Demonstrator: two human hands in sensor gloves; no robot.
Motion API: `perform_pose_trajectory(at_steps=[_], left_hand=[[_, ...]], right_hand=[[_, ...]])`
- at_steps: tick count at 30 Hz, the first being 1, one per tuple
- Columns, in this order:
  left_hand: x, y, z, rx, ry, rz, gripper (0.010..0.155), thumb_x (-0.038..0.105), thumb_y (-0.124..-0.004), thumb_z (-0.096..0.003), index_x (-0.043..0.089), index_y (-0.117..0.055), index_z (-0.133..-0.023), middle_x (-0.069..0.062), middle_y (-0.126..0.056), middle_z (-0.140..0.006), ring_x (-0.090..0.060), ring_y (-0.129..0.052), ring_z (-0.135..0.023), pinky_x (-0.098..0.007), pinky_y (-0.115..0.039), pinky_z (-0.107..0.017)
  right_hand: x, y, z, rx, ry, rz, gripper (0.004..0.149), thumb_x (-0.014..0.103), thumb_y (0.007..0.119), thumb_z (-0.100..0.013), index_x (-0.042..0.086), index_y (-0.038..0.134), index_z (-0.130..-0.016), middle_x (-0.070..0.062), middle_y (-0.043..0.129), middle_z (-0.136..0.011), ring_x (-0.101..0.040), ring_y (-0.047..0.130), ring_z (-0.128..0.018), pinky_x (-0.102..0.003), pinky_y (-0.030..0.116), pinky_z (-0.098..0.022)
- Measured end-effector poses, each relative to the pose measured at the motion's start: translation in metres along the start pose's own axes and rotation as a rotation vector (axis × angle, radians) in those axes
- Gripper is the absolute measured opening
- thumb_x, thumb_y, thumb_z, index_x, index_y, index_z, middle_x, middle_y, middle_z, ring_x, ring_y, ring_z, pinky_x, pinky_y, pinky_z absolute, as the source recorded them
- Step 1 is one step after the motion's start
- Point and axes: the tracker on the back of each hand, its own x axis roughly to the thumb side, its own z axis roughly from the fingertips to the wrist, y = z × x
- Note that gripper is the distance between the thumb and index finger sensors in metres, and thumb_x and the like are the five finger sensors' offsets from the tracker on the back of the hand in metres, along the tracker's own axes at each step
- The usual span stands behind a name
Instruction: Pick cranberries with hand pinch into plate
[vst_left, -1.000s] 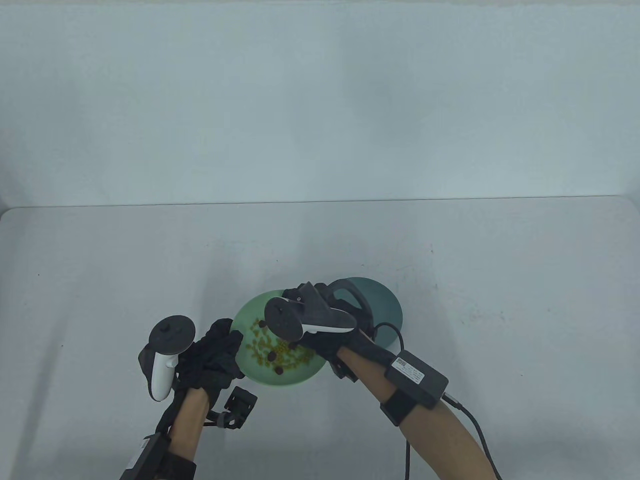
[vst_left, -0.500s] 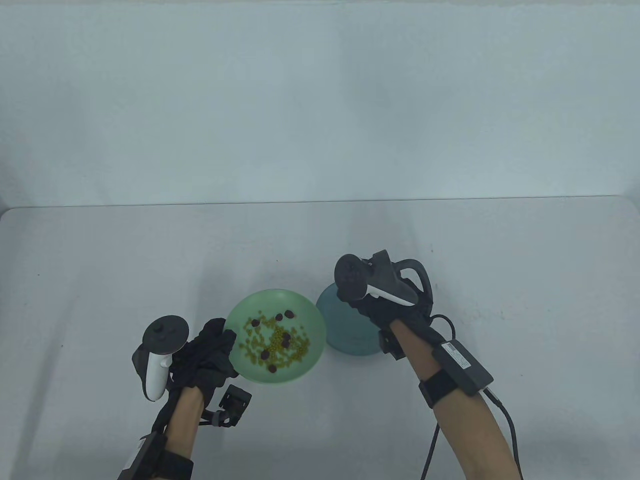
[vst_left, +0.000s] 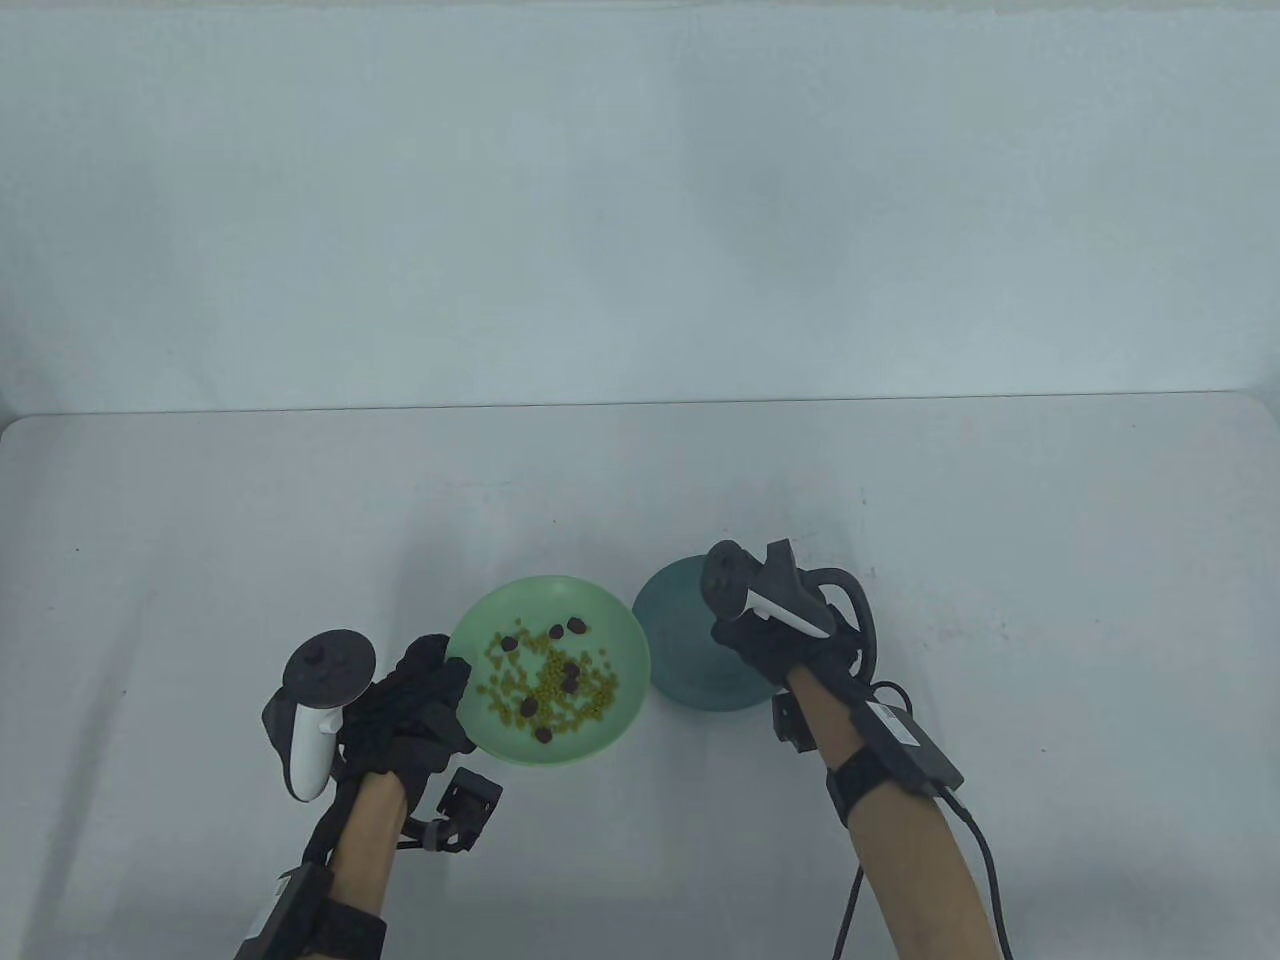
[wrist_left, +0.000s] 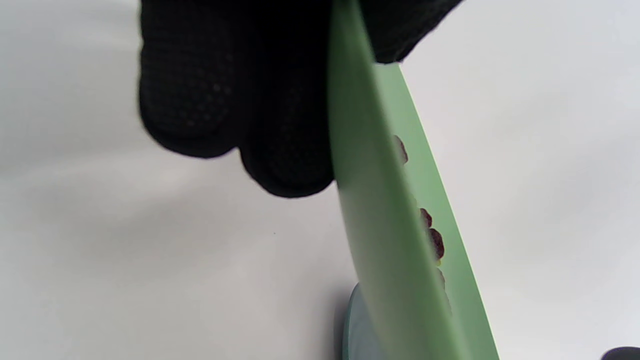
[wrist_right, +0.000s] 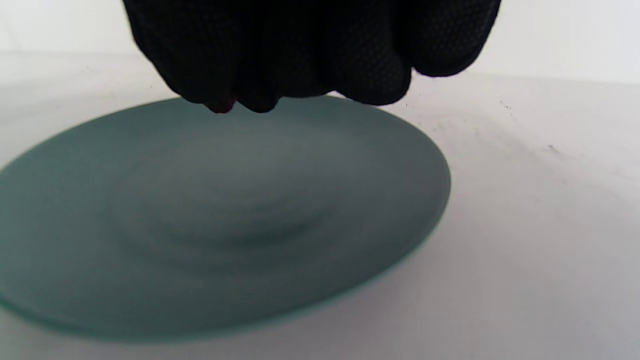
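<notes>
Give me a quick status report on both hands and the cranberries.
Left hand grips green bowl rim. Right hand over teal plate, pinching a cranberry. Other cranberries in bowl. Nothing in the way.

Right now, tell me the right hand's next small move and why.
Probably part the fingertips and let the cranberry drop. The right hand hovers over the dark plate, which looks bare in the right wrist view, with a red bit showing at the fingertips. The left hand holds the green plate by its rim.
</notes>
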Motion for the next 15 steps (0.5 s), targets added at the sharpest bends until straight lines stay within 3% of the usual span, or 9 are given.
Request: perform_pose_trajectory(at_steps=[12, 15], left_hand=[[0.000, 0.001, 0.000, 0.002, 0.000, 0.002, 0.053, 0.024, -0.066, -0.0592, 0.001, -0.053, -0.105, -0.015, -0.083, -0.083, -0.020, -0.107, -0.047, -0.035, -0.093, -0.039], [0.000, 0.001, 0.000, 0.000, -0.002, 0.004, 0.053, 0.024, -0.066, -0.0592, 0.001, -0.053, -0.105, -0.015, -0.083, -0.083, -0.021, -0.107, -0.047, -0.035, -0.093, -0.039]], right_hand=[[0.008, 0.024, -0.012, 0.047, 0.032, 0.051, 0.043, 0.048, 0.081, -0.049, 0.027, 0.085, -0.086, 0.001, 0.090, -0.074, -0.017, 0.093, -0.065, -0.051, 0.076, -0.064], [0.007, 0.023, -0.012, 0.066, 0.037, 0.051, 0.048, 0.049, 0.079, -0.049, 0.026, 0.082, -0.091, -0.001, 0.088, -0.080, -0.020, 0.091, -0.070, -0.053, 0.073, -0.066]])
